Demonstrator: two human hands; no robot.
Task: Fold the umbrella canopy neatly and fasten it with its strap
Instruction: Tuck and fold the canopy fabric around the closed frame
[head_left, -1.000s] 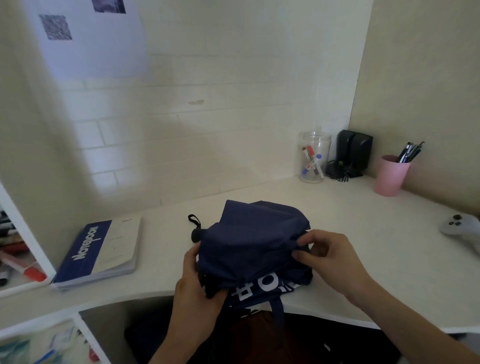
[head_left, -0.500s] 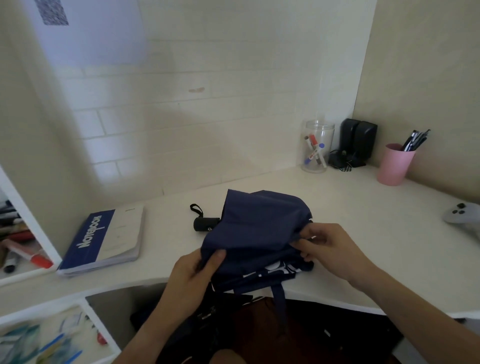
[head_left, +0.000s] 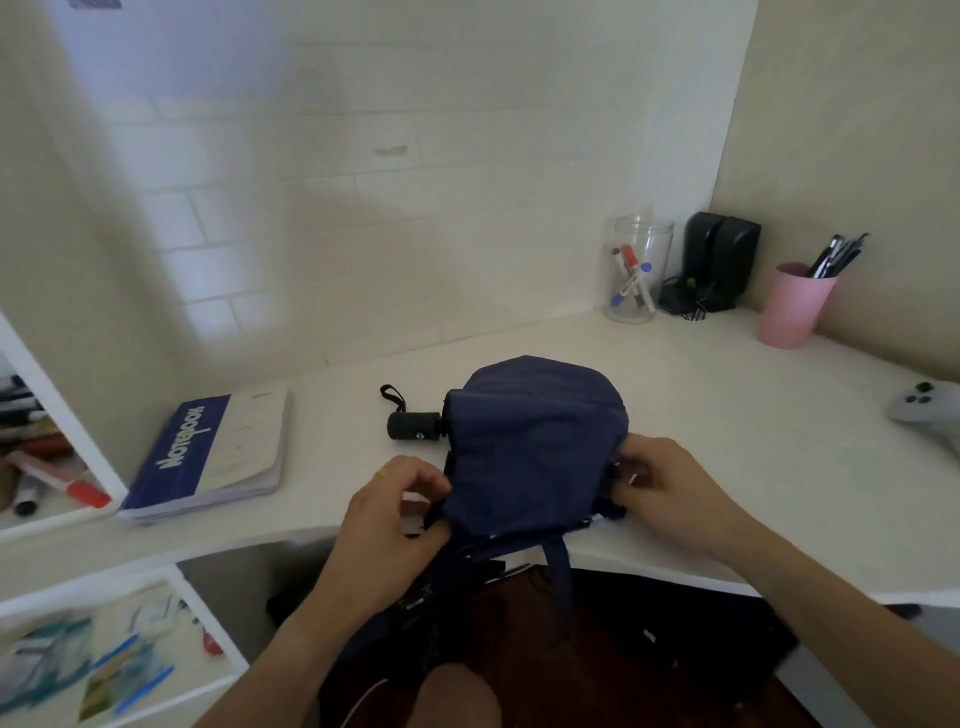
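A navy umbrella canopy lies bunched on the white desk near its front edge. The black handle with its wrist loop sticks out to the left. My left hand pinches the canopy's lower left edge. My right hand grips the fabric at its right side. A navy strap hangs down over the desk edge. The rest of the canopy droops below the desk between my arms.
A blue and white notebook lies to the left. At the back right stand a clear jar of markers, black speakers and a pink pen cup. A grey game controller sits at the far right. Shelves with clutter are on the left.
My left hand moved up from under the canopy to pinch its left edge. The handle now shows fully. The white lettering on the fabric is folded out of sight.
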